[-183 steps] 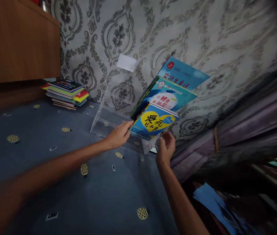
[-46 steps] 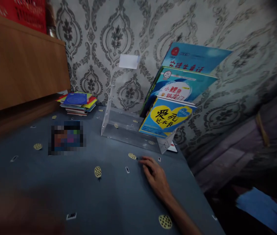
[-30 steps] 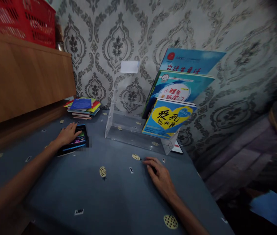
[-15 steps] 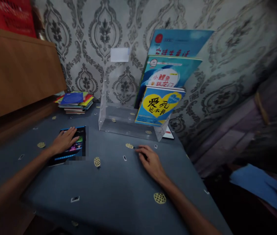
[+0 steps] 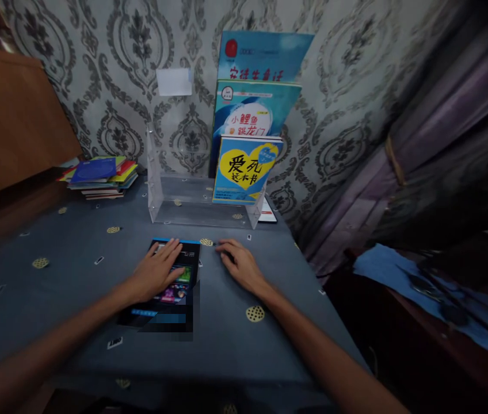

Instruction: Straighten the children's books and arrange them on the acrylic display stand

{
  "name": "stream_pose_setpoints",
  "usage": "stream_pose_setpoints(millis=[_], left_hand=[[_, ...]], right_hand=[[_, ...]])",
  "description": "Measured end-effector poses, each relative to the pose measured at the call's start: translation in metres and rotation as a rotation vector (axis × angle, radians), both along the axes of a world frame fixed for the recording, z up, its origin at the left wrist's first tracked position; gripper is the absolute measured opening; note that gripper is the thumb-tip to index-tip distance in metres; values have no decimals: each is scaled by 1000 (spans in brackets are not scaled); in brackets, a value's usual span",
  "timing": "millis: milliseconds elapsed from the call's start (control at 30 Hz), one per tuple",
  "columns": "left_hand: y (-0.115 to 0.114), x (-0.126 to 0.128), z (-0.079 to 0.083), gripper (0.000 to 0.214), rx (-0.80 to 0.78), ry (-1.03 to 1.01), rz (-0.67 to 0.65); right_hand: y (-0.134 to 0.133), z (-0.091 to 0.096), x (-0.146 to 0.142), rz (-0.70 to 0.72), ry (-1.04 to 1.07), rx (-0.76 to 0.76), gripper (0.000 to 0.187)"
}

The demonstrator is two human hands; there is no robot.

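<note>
My left hand (image 5: 157, 275) lies flat, fingers spread, on a dark-covered book (image 5: 164, 296) that rests on the blue-grey tablecloth (image 5: 75, 270). My right hand (image 5: 239, 265) rests palm down on the cloth just right of that book, fingers loosely apart, holding nothing. Behind both hands stands a clear acrylic book rack (image 5: 192, 195). Its right side holds three books in tiers: a blue one with a yellow heart (image 5: 244, 169) in front, a teal one (image 5: 252, 112) behind it, and a light blue one (image 5: 263, 54) at the back.
A stack of colourful books (image 5: 99, 175) sits at the back left beside a wooden cabinet (image 5: 11, 121). A dark phone-like slab (image 5: 266, 210) lies right of the rack. The table's right edge drops off toward purple curtains (image 5: 434, 138) and a blue cloth (image 5: 420, 282).
My left hand has slid the dark book from the left side of the table to the middle, near my right hand. My view has turned to the right.
</note>
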State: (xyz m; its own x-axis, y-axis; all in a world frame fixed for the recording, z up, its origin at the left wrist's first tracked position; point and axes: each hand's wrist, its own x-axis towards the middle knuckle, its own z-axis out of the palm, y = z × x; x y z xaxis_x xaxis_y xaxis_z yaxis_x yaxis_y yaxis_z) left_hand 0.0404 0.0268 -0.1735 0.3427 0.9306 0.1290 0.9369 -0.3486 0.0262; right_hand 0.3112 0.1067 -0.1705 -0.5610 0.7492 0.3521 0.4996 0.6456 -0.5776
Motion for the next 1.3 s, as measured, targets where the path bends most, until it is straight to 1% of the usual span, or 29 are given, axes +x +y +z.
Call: stream_pose_setpoints(millis=[100,200,267,333,433,500,600,667,800,967,1133,1300], left_hand=[[16,37,-2,64,26,-18,-42],[31,70,-3,63,41,-35,-7],[38,86,-1,61,49,-44,37],[43,95,4,58,70,-52,63],[47,94,10,51,102,-65,45],[50,85,12,47,103,-85,-3],[54,69,10,44,102,-137,-91],[56,63,7,44,104,-156,-115],[54,64,2,43,145,-148,-96],[51,68,-3,43,217,-119,6],[52,66,-7,46,250,-111,3],[52,66,-9,50,249,-89,12]], right_hand=[[2,3,4,-42,-8,10,30],[6,7,11,-124,-29,53,31],[9,8,16,-171,-57,77,30],[11,9,19,-198,-77,89,29],[9,9,17,-194,-79,96,27],[5,9,13,-139,-76,109,27],[-2,7,6,-23,-105,111,34],[-5,7,2,6,-160,83,40],[-7,7,0,-37,-247,37,48],[-8,10,0,-108,-305,43,56],[-7,15,4,-82,-328,49,58],[-4,17,9,-65,-295,35,58]])
